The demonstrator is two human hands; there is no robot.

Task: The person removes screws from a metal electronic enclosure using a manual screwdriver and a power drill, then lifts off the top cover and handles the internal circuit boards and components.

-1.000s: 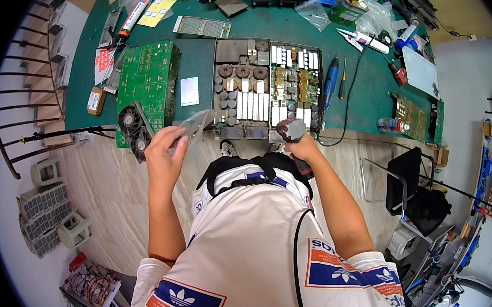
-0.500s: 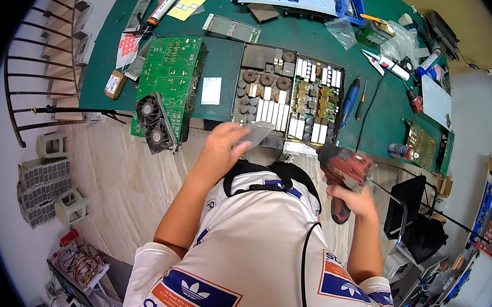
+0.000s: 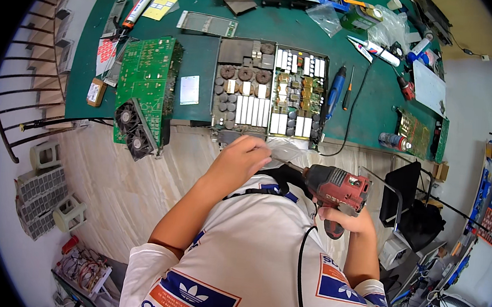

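Note:
My left hand is closed on a clear plastic bag in front of the bench edge, close to my waist. My right hand grips a red and black cordless drill by its handle. Its bit points left, at the bag; whether the tip is inside the bag or only against it, I cannot tell. Just beyond my hands lies an open electronics unit with capacitors and coils, side by side with a second open board. What the bag contains does not show.
On the green bench, a green circuit board with two fans overhangs the edge at left. A blue electric screwdriver and a slim screwdriver lie right of the units. A spray can stands farther right.
My left hand has carried the bag right and nearer my body, and the bag now meets the drill's bit. The drill stays in my right hand. The whole view has shifted slightly.

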